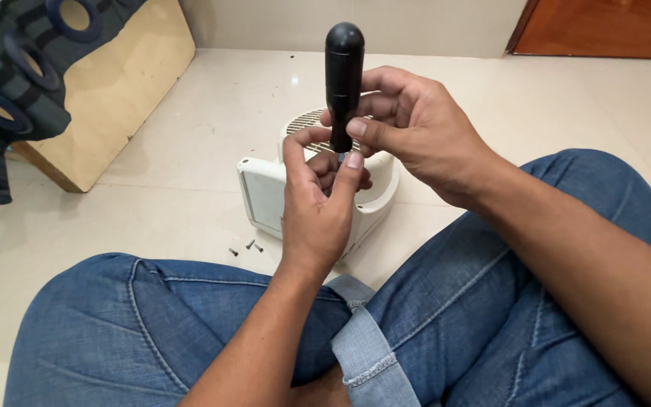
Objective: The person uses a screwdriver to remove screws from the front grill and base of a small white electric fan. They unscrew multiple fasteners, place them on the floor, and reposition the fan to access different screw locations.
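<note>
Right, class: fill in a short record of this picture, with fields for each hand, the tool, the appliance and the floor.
left hand: pinches the shaft just below the handle
right hand: fingers around the handle's lower end
screwdriver: black handle, upright
appliance: white casing with round grille, on the floor behind the hands
screws: three, loose on the tiled floor

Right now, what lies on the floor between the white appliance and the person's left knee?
Three small dark screws on the pale tiled floor, seen in the head view.

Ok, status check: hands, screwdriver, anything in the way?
Right hand grips black screwdriver upright. Left hand pinches its shaft low. White vented housing on floor underneath. Three loose screws beside it, nothing blocking.
</note>
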A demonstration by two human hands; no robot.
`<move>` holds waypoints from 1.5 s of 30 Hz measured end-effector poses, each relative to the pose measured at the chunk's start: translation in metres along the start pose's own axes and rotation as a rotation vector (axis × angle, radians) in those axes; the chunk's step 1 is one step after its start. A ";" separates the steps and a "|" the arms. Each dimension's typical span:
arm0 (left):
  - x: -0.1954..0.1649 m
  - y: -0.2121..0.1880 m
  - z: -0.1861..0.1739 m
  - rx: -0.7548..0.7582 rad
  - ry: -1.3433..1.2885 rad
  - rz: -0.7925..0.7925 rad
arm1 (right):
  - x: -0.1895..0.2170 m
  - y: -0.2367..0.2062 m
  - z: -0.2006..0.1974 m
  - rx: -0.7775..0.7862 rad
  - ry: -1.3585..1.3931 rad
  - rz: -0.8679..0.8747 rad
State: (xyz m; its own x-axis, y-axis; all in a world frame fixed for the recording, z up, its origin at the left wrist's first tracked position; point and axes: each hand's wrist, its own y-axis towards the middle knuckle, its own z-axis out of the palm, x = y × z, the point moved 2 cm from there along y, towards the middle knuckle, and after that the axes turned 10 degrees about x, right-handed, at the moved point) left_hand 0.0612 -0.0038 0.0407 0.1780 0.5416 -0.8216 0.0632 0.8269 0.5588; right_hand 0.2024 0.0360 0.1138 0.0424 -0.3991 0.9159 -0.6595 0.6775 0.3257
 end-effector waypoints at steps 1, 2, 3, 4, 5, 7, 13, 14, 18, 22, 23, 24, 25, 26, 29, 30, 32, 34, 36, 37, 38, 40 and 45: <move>-0.001 0.000 0.002 -0.004 -0.036 0.003 | 0.000 0.000 0.000 -0.013 -0.030 0.005; -0.001 0.000 0.002 -0.022 0.011 -0.027 | 0.000 0.000 0.000 -0.031 -0.061 0.011; -0.002 0.000 0.001 -0.038 0.060 -0.056 | 0.000 0.000 0.000 -0.050 -0.093 0.015; -0.003 0.001 0.001 -0.056 0.107 -0.086 | 0.000 0.000 0.000 -0.063 -0.102 0.016; -0.004 0.001 0.002 -0.042 0.118 -0.083 | -0.001 0.000 0.002 -0.074 -0.109 0.018; -0.005 0.000 0.003 -0.021 0.144 -0.074 | -0.003 0.002 0.006 -0.092 -0.110 0.031; -0.001 0.000 0.002 -0.008 0.139 -0.042 | -0.005 0.001 0.015 -0.075 -0.094 0.021; 0.000 -0.001 0.002 -0.003 0.125 -0.028 | -0.003 0.000 0.015 -0.042 -0.064 -0.007; 0.005 0.000 0.002 0.011 0.102 -0.016 | 0.003 -0.001 0.006 0.063 -0.050 -0.073; 0.008 0.000 0.000 0.005 0.061 -0.017 | 0.000 0.001 0.004 0.017 -0.079 -0.063; 0.009 0.000 0.000 -0.003 0.055 -0.002 | 0.000 0.001 0.003 -0.002 -0.094 -0.054; 0.009 -0.001 0.000 -0.011 0.048 0.012 | -0.001 0.001 0.002 -0.021 -0.108 -0.045; 0.008 -0.001 -0.001 -0.019 0.043 0.027 | -0.002 0.002 0.002 -0.024 -0.093 -0.028; 0.008 -0.002 0.000 -0.023 0.041 0.037 | -0.002 0.003 0.001 -0.029 -0.079 -0.012; 0.006 -0.001 0.002 -0.034 0.062 0.043 | -0.004 0.008 0.002 -0.066 -0.074 0.011; 0.004 -0.001 0.003 -0.042 0.087 0.029 | -0.005 0.010 0.003 -0.079 -0.081 0.016; 0.002 -0.001 0.005 -0.058 0.123 0.001 | -0.008 0.010 0.007 -0.115 -0.113 0.075; 0.000 0.000 0.005 -0.069 0.141 -0.027 | -0.011 0.010 0.011 -0.150 -0.125 0.124; -0.001 0.001 0.005 -0.064 0.127 -0.070 | -0.012 0.009 0.013 -0.184 -0.116 0.164; -0.001 0.002 0.005 -0.061 0.120 -0.092 | -0.012 0.008 0.014 -0.182 -0.109 0.148; -0.001 0.002 0.005 -0.045 0.129 -0.075 | -0.011 0.006 0.015 -0.180 -0.102 0.132; 0.000 0.004 0.004 -0.015 0.147 -0.039 | -0.008 0.005 0.013 -0.163 -0.114 0.069; 0.006 0.005 0.002 0.004 0.123 -0.066 | 0.000 0.003 0.006 -0.056 -0.060 -0.086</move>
State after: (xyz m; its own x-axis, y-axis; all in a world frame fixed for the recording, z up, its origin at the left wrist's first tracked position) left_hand 0.0643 0.0030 0.0390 0.0513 0.5007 -0.8641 0.0743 0.8609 0.5033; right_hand 0.1960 0.0342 0.1131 0.0510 -0.4924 0.8689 -0.6120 0.6721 0.4168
